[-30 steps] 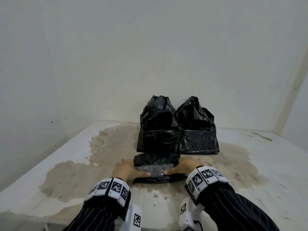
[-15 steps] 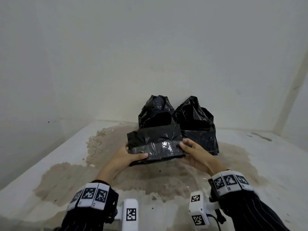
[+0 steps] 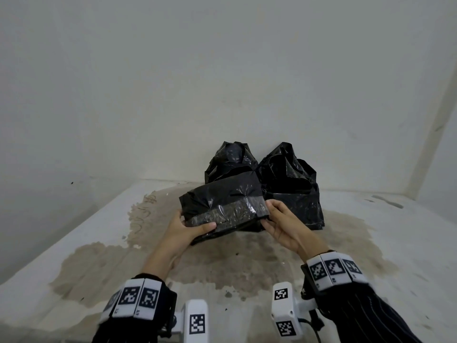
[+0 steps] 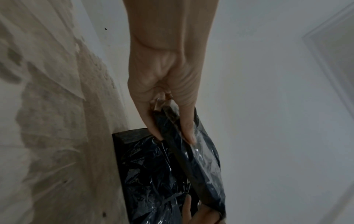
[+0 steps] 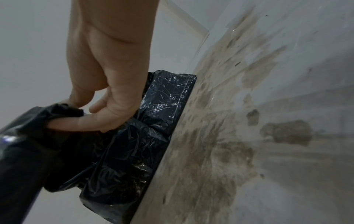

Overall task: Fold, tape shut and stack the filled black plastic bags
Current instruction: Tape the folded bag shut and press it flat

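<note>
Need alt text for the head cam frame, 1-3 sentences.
Two bare hands hold a folded black plastic bag, sealed with a strip of clear tape, above a stained white surface: the left hand grips its left end, the right hand its right end. Behind it, two stacks of black bags stand against a white wall.

A taped bag [image 3: 223, 207] is held above the table [image 3: 371, 256], before two stacks of bags [image 3: 289, 184] by the wall [image 3: 222, 82].

taped black bag [image 3: 222, 206] aloft, two stacks [image 3: 267, 184] behind
</note>
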